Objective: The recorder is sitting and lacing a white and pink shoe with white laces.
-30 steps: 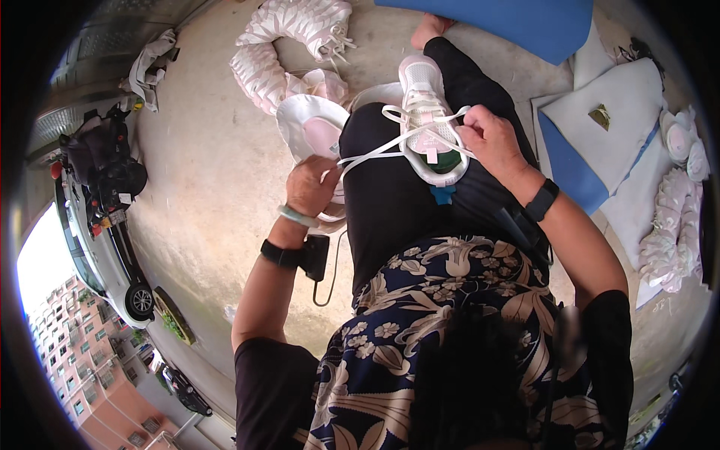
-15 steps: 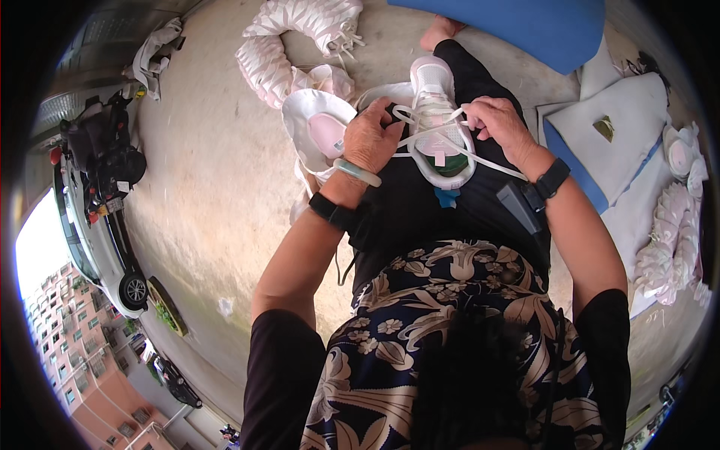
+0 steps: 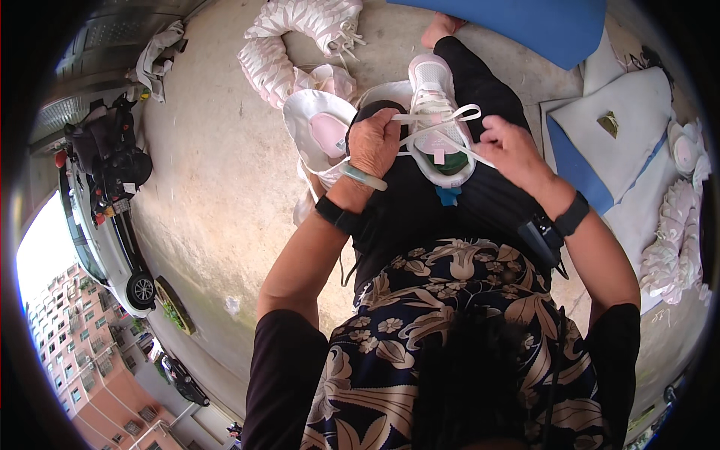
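Observation:
A white and pale pink sneaker [image 3: 431, 79] rests on my lap, toe pointing away, with a pink tag in its opening. White shoelaces [image 3: 427, 138] cross over its tongue, and a loop sticks out to the right. My left hand [image 3: 375, 142] is closed at the shoe's left side, pinching a lace. Just right of the shoe is my right hand [image 3: 514, 154], its fingers bent and partly blurred. One lace runs up to these fingers; whether they grip it is unclear. A second white shoe-like piece with a pink insole [image 3: 327, 133] lies left of my left hand.
A curved row of stacked white-pink shoe pieces [image 3: 266, 64] lies on the concrete floor [image 3: 202, 187]. At the right are white and blue sheets [image 3: 619, 127] and more shoe pieces [image 3: 671, 232]. A blue sheet [image 3: 517, 26] is ahead; a white car [image 3: 109, 247] stands far left.
My right hand has let go of the lace loop and moved right and slightly down to the loose lace. My left hand stays beside the shoe, still pinching.

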Demonstrator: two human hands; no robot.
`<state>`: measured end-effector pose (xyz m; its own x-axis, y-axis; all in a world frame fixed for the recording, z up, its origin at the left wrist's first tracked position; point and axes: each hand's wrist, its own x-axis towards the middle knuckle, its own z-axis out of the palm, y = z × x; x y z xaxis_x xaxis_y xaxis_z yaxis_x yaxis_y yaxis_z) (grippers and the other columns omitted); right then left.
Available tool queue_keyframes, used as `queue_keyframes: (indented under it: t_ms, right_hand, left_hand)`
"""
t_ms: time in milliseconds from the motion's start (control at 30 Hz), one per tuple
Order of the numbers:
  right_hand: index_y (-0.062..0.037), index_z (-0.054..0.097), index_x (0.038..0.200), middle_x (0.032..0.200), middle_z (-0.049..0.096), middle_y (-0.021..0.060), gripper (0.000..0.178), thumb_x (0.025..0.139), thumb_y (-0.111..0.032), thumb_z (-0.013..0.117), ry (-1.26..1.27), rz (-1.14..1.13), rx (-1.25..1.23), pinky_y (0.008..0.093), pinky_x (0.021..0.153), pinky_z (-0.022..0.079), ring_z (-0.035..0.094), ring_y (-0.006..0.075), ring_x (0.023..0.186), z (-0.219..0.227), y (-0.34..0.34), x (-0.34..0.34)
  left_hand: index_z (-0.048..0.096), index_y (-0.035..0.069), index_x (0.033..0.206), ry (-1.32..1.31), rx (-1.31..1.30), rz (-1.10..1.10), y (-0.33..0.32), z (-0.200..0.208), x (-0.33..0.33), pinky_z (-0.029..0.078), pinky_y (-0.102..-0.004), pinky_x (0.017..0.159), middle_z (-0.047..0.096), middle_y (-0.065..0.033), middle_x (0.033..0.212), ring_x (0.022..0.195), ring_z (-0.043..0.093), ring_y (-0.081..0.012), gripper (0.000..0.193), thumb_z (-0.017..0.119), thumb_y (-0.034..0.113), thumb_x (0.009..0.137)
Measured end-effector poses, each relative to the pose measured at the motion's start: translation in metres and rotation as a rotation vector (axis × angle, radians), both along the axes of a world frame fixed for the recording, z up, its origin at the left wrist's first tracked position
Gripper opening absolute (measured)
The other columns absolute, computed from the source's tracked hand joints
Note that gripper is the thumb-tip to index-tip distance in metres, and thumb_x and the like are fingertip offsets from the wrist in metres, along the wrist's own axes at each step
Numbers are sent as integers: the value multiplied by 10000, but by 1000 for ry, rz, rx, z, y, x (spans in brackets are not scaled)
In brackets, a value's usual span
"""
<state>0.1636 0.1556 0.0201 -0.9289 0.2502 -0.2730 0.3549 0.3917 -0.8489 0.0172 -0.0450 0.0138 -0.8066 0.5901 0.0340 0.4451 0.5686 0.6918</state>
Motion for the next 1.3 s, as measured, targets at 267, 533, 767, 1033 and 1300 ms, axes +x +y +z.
queue_keyframes:
  t_ms: [267,533,767,1033,1300]
  right_hand:
    - [-43,517,748,645,555,149,115,795,-147,525,189,192,447,441,610,419,545,353,664,18,4,27]
    - [-66,508,826,682,551,119,87,785,-119,563,86,88,340,396,534,429,564,318,644,33,18,56]
    - [-66,500,899,776,523,93,155,762,-51,570,385,207,713,362,503,449,562,288,608,30,34,54]
    - [-47,552,884,789,572,103,125,763,-66,577,409,170,768,347,524,472,576,295,620,16,63,84]
    - [-19,541,924,804,544,133,134,815,-68,482,154,102,854,386,570,458,553,338,654,12,111,108]
  left_hand:
    - [631,78,827,63,-87,66,10,0,1,471,-455,628,602,-179,691,687,587,-365,178,496,170,758]
    - [591,53,767,185,-276,26,16,1,8,456,-412,567,581,-145,628,627,573,-352,156,529,195,762]
    - [546,35,952,77,-180,-75,1,11,16,453,-357,550,592,-90,612,587,597,-261,286,634,176,720]
    - [553,25,909,-264,-39,-182,-24,29,17,426,-306,503,543,-85,563,509,538,-200,177,613,86,754]
    - [622,42,774,-129,-173,-42,-69,34,-31,443,-266,541,580,-24,633,579,531,-103,47,616,87,787]
